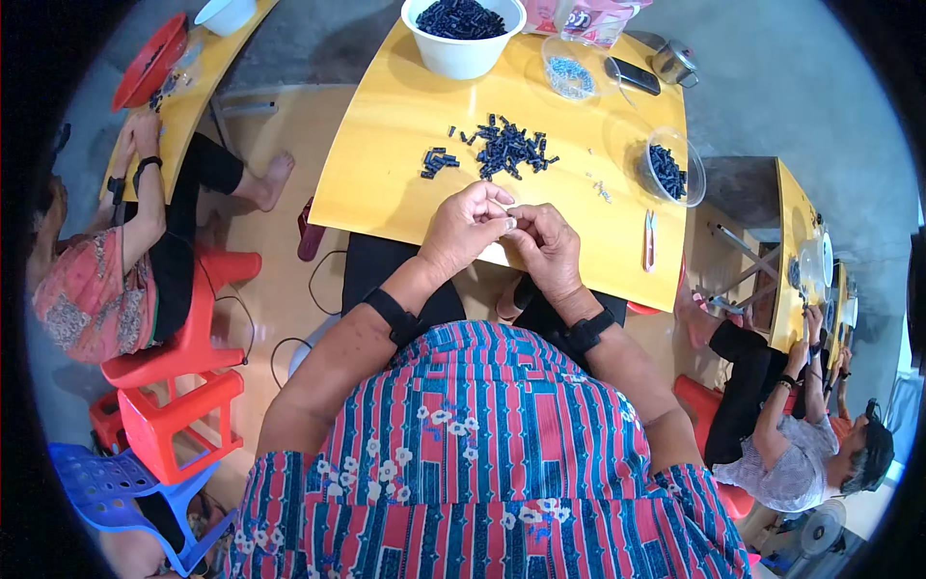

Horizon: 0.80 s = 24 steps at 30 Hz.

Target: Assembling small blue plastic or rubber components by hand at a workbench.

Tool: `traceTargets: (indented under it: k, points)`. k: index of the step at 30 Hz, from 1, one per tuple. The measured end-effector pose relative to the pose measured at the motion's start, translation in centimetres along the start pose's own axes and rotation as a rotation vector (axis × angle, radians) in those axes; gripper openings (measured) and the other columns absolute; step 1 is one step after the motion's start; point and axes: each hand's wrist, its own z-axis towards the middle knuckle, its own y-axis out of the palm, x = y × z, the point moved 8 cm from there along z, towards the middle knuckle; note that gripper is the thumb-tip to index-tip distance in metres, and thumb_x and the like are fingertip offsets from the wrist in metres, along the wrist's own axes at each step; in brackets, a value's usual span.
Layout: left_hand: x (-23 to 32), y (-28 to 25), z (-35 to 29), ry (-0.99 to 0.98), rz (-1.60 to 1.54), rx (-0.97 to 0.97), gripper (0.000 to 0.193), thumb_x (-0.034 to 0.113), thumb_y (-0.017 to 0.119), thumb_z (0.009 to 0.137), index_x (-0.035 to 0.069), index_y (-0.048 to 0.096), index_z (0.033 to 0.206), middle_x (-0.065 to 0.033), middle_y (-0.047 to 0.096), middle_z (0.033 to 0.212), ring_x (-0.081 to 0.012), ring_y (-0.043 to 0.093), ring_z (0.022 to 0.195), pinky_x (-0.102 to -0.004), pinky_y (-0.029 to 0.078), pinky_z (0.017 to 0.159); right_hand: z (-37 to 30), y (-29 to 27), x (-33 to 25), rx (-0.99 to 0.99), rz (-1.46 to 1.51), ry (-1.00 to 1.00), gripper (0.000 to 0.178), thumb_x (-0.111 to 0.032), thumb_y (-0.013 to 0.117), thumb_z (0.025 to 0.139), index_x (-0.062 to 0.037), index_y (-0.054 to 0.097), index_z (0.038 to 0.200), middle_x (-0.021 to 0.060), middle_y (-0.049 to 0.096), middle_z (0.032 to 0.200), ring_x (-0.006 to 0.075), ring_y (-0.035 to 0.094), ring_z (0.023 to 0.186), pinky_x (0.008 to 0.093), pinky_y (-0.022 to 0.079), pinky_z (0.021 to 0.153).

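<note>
Beyond the fingers (488, 193), black pieces (514, 148) lie, long axes pointing variously.

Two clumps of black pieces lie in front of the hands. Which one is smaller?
The left clump: it has only a handful of pieces, while the right clump is a much bigger, more spread-out heap.

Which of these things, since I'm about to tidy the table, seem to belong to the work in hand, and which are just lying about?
Probably the job's:
- loose black pieces
- white tub of black pieces
- clear tub of black pieces
- clear dish of silvery pieces
- snips, less certain: lying unused

Probably just lying about:
- dark flat device
- metal cup
- pink package
</note>
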Motion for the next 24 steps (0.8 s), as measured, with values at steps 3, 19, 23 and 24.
traceTargets:
  k: [3, 19, 23, 24]
  points:
    - [-0.4, 0.0, -0.4, -0.044, 0.015, -0.005, 0.024, 0.004, 0.065, 0.087, 0.000, 0.057, 0.108, -0.0027, 0.067, 0.087, -0.0063, 0.062, 0.082, -0.0217, 0.050, 0.075, 0.1, 0.1, -0.3, -0.004, 0.028, -0.033, 0.020, -0.007, 0.072, 0.081, -0.0054, 0.066, 0.100, 0.0087, 0.061, 0.083, 0.0192, 0.062, 0.072, 0.0294, 0.051, 0.065]
    - [-0.6, -0.3, -1.3, -0.109, 0.137, 0.055, 0.015, 0.015, 0.073, 0.082, 0.000, 0.071, 0.085, -0.0049, 0.069, 0.075, -0.0085, 0.062, 0.069, -0.0255, 0.050, 0.063, -0.1, -0.3, -1.2, 0.020, -0.032, -0.154, 0.020, -0.005, 0.071, 0.078, -0.0068, 0.069, 0.098, 0.0103, 0.066, 0.089, 0.0255, 0.066, 0.081, 0.0321, 0.053, 0.072]
    - [0.8, -1.1, -0.9, 0.013, 0.230, 0.162, 0.015, 0.016, 0.073, 0.081, 0.001, 0.069, 0.086, -0.0061, 0.070, 0.077, -0.0113, 0.063, 0.068, -0.0273, 0.051, 0.063, 0.1, -0.7, -0.1, 0.010, 0.011, -0.004, 0.020, -0.004, 0.070, 0.078, -0.0059, 0.069, 0.098, 0.0115, 0.066, 0.090, 0.0264, 0.066, 0.083, 0.0327, 0.054, 0.074]
    - [1.0, -1.7, -0.7, 0.059, 0.286, 0.183, 0.016, 0.016, 0.073, 0.081, 0.002, 0.069, 0.086, -0.0070, 0.069, 0.077, -0.0127, 0.064, 0.067, -0.0278, 0.052, 0.064, 0.3, -1.0, -0.1, 0.034, -0.027, -0.029, 0.020, -0.003, 0.069, 0.078, -0.0053, 0.069, 0.098, 0.0121, 0.066, 0.090, 0.0269, 0.066, 0.083, 0.0332, 0.054, 0.074]
